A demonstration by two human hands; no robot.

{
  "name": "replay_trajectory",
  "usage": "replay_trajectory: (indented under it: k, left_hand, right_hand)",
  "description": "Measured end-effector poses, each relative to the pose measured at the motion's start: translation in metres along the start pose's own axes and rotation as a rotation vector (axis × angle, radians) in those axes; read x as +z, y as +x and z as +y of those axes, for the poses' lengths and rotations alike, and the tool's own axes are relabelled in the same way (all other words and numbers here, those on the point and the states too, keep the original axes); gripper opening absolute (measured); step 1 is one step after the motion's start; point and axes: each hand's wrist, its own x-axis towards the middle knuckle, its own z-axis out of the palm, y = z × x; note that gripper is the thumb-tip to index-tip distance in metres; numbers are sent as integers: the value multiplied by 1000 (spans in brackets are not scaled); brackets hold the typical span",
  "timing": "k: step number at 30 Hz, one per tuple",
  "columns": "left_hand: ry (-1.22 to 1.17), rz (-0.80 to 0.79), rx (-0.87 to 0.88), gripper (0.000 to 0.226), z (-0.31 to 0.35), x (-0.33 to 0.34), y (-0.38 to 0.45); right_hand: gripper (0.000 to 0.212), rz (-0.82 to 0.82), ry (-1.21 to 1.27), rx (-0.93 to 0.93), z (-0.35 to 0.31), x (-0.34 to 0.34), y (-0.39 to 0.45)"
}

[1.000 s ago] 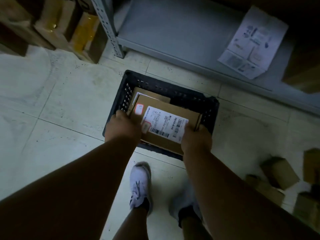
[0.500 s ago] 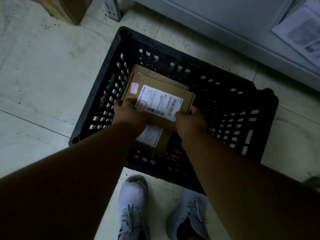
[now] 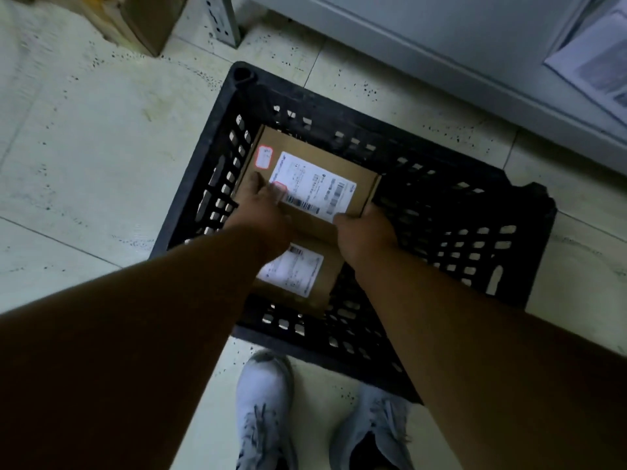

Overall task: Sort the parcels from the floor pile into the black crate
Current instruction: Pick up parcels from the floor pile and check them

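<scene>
A black slotted crate (image 3: 441,184) stands on the tiled floor in front of my feet. Inside it, at the far left, lies a flat brown cardboard parcel (image 3: 359,184) with a white shipping label and two red-edged stickers. My left hand (image 3: 263,212) rests on its near left part, and my right hand (image 3: 364,234) grips its near right corner. A second brown parcel (image 3: 305,279) with a white label lies in the crate just nearer to me, partly under my wrists.
A grey metal shelf base (image 3: 441,39) runs along the far side, with a printed paper sheet (image 3: 597,62) on it. A shelf post (image 3: 224,18) and a cardboard box (image 3: 142,25) stand at the far left. My white shoes (image 3: 264,412) are just before the crate.
The parcel has gone down from above the crate into its far left part, both hands still on it. The view has moved closer over the crate, and the floor pile has left the frame.
</scene>
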Motion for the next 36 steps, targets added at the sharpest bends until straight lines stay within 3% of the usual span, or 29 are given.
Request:
replay_trajectory:
  k: [4, 6, 9, 13, 18, 27, 36]
  left_hand:
    - [-43, 18, 39, 63, 27, -28, -47]
    - [2, -5, 79, 62, 49, -43, -85]
    - [119, -7, 241, 56, 101, -72, -152]
    - [224, 86, 528, 57, 174, -104, -248]
    - [361, 53, 739, 63, 239, -115, -357]
    - [583, -32, 1019, 70, 292, -53, -528]
    - [620, -114, 1228, 68, 377, 80, -717]
  right_hand:
    - [52, 54, -154, -162, -16, -41, -44]
    - [66, 105, -246, -238, -25, -70, -79]
    - [78, 182, -290, -326, -36, -121, -142]
    - [85, 318, -260, -331, -42, -192, -234]
    - [88, 495, -236, -263, -24, -269, -340]
    - [96, 665, -212, -26, 90, -383, -483]
    - [85, 753, -173, 153, 257, -515, -624]
